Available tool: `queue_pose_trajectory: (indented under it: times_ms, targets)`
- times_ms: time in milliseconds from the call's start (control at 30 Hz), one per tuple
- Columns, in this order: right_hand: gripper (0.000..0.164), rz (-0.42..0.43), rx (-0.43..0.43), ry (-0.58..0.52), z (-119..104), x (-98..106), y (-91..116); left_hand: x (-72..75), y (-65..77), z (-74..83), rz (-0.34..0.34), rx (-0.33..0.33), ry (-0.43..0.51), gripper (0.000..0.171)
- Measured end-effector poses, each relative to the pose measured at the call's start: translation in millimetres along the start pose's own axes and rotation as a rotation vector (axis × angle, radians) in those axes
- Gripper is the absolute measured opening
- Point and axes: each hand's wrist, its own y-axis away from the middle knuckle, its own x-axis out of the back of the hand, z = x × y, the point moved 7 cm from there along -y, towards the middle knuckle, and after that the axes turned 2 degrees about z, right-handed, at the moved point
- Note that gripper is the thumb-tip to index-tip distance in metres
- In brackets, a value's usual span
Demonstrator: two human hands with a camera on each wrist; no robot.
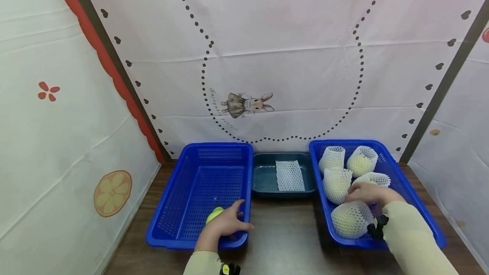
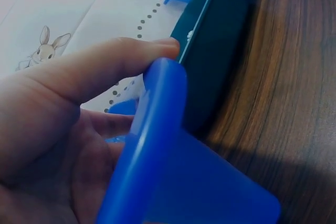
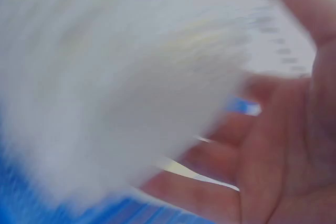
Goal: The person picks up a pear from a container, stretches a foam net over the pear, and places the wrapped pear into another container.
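Note:
My left hand (image 1: 226, 220) grips the right rim of the left blue basket (image 1: 198, 155). In the left wrist view, the thumb lies over the rim (image 2: 157, 114), with the fingers on its inner side. A bright green round thing (image 1: 214, 214) in this basket is partly hidden by that hand. My right hand (image 1: 370, 194) is in the right blue basket (image 1: 414, 198), among round pale yellow-green fruits in white foam nets. Its fingers are at the nearest netted fruit (image 1: 350, 220), which is blurred and fills much of the right wrist view.
A dark green tray (image 1: 263, 181) with a flat white foam net (image 1: 290, 176) stands between the baskets. Several more netted fruits (image 1: 337, 185) fill the right basket's left and far parts. Patterned white cloth (image 1: 286, 75) rises behind the brown wooden table (image 1: 282, 232).

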Motion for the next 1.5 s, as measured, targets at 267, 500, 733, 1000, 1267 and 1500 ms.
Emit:
queue_pose_trajectory:
  times_ms: [267, 500, 733, 1000, 1267, 1500]
  targets:
    - [0.053, 0.357, 0.332, -0.2, -63, -8, 15, 3.9, 2.8, 3.1, 0.023, 0.016, -0.06, 0.094]
    - [0.047, 0.515, 0.458, -0.123, -72, -62, -2, 63.9, -3.5, 18.6, 0.142, 0.051, -0.257, 0.089]
    - [0.057, 0.544, 0.324, -0.014, -50, -84, -19, 86.5, -21.1, -1.5, 0.081, 0.31, -0.456, 0.095]
    - [0.056, 0.58, 0.239, 0.024, -47, -85, -24, 77.3, -15.5, -29.4, 0.11, 0.538, -0.382, 0.112]
    - [0.056, 0.612, 0.204, 0.001, -45, -83, -24, 77.6, -19.0, -37.3, 0.021, 0.544, -0.436, 0.069]
    - [0.056, 0.61, 0.193, -0.017, -43, -83, -25, 86.7, -23.1, -21.8, -0.019, 0.431, -0.492, 0.067]
